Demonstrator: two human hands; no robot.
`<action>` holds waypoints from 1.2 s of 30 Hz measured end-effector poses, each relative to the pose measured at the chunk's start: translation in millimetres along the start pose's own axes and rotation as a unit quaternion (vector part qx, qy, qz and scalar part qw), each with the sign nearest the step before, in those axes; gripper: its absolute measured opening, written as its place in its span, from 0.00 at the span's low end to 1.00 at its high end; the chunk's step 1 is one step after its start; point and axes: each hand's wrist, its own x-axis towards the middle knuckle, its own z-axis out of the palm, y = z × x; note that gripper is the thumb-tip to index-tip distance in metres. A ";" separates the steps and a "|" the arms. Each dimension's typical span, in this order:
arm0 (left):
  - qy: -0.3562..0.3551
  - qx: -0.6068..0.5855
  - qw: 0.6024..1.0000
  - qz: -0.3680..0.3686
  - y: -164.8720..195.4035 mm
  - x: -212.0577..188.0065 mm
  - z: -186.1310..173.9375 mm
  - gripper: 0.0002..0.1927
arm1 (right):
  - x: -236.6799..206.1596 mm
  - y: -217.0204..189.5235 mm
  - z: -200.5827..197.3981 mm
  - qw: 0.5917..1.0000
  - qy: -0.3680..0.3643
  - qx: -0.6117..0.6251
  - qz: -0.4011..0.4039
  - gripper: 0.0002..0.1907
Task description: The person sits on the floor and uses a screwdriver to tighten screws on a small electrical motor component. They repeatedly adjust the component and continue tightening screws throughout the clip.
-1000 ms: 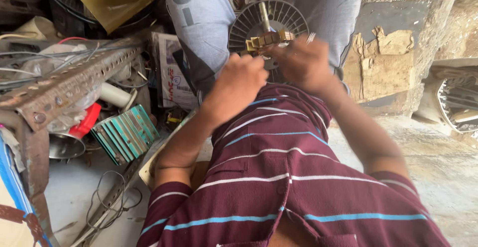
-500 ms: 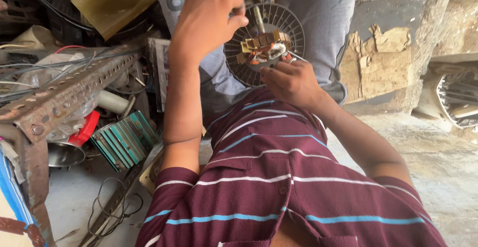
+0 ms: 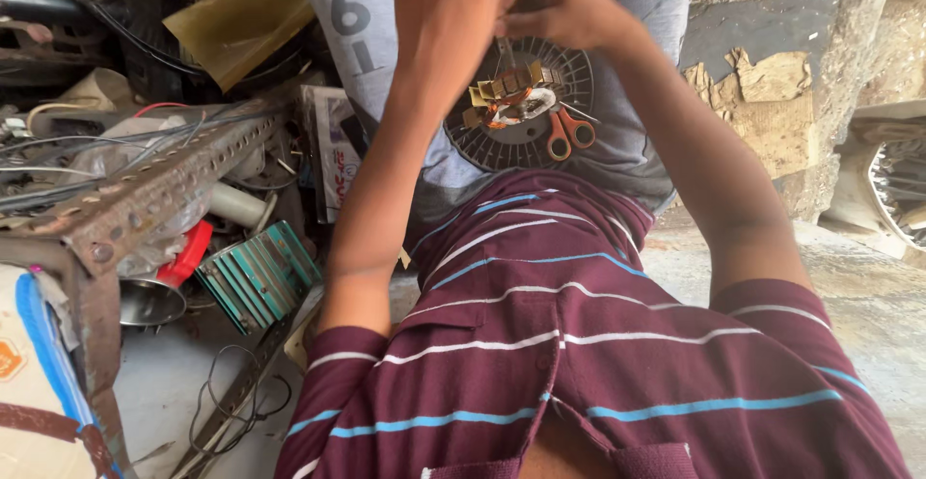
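My left hand (image 3: 451,4) and my right hand (image 3: 561,1) are raised together at the top edge, fingertips meeting and curled. What lies between the fingers is hidden. Below them a round dark slotted fan motor plate (image 3: 482,146) rests on a lap in grey trousers (image 3: 386,45). A stator with copper winding (image 3: 509,96) sits on the plate. Orange-handled scissors (image 3: 567,132) lie on its right part. Neither hand touches the plate. A maroon striped shirt (image 3: 579,344) fills the lower frame.
A rusty perforated angle-iron frame (image 3: 145,194) stands at left with wires on it. Beside it lie a teal ribbed block (image 3: 258,274), a red-capped metal piece (image 3: 183,257), a white tube (image 3: 236,206) and a loose cable (image 3: 227,397). A crumbling wall (image 3: 772,83) is at right.
Both hands have lifted off the motor plate and come together above it, the left first, then the right. The orange scissors and the stator now lie uncovered.
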 end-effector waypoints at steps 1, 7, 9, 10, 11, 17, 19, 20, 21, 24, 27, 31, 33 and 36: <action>-0.005 -0.003 1.000 0.016 17.0 -15.2 -14.7 0.10 | -4.2 -0.9 -5.3 1.000 -0.007 0.008 -0.023 0.11; -0.214 -0.115 0.970 -0.001 83.6 -91.6 -65.7 0.05 | -44.8 -42.6 3.4 0.932 0.022 -0.342 -0.115 0.05; -0.241 -0.136 0.961 -0.023 83.4 -99.8 -74.1 0.04 | -65.8 -45.0 40.9 0.789 0.267 -0.485 -0.266 0.12; -0.245 -0.151 0.957 -0.023 81.4 -101.0 -77.7 0.06 | -81.0 -44.3 59.5 0.741 0.198 -0.607 -0.207 0.11; -0.250 -0.168 0.953 -0.023 79.1 -100.6 -80.8 0.07 | -95.4 -42.4 74.3 0.672 0.123 -0.715 -0.147 0.11; -0.141 -0.099 0.985 0.021 72.5 -86.2 -83.8 0.04 | -111.9 -38.5 100.7 0.815 0.234 -0.464 -0.258 0.20; -0.098 -0.109 0.989 0.017 72.5 -81.9 -81.6 0.02 | -100.8 -52.7 93.8 0.821 0.261 -0.449 -0.238 0.22; -0.078 -0.118 0.990 0.014 72.8 -79.8 -80.0 0.02 | -95.3 -62.2 88.0 0.829 0.257 -0.452 -0.207 0.25; -0.062 -0.128 0.990 0.012 72.9 -77.7 -78.4 0.03 | -89.5 -71.6 80.4 0.837 0.252 -0.453 -0.176 0.28; -0.025 -0.136 0.990 0.006 72.0 -70.1 -70.9 0.06 | -64.8 -88.8 47.2 0.864 0.135 -0.448 -0.184 0.18; -0.026 -0.129 0.991 0.002 71.4 -65.4 -61.5 0.06 | -42.6 -82.9 17.6 0.916 0.031 -0.363 -0.169 0.08; -0.036 -0.131 0.991 0.005 72.4 -70.0 -50.5 0.07 | -34.6 -62.4 -0.3 0.936 -0.027 -0.303 -0.178 0.09; -0.053 -0.121 0.991 0.014 74.3 -76.2 -48.0 0.08 | -36.1 -55.9 -3.9 0.939 -0.045 -0.290 -0.178 0.08; -0.114 -0.094 0.989 0.028 78.8 -86.6 -51.2 0.07 | -48.0 -52.0 0.3 0.935 -0.013 -0.313 -0.166 0.09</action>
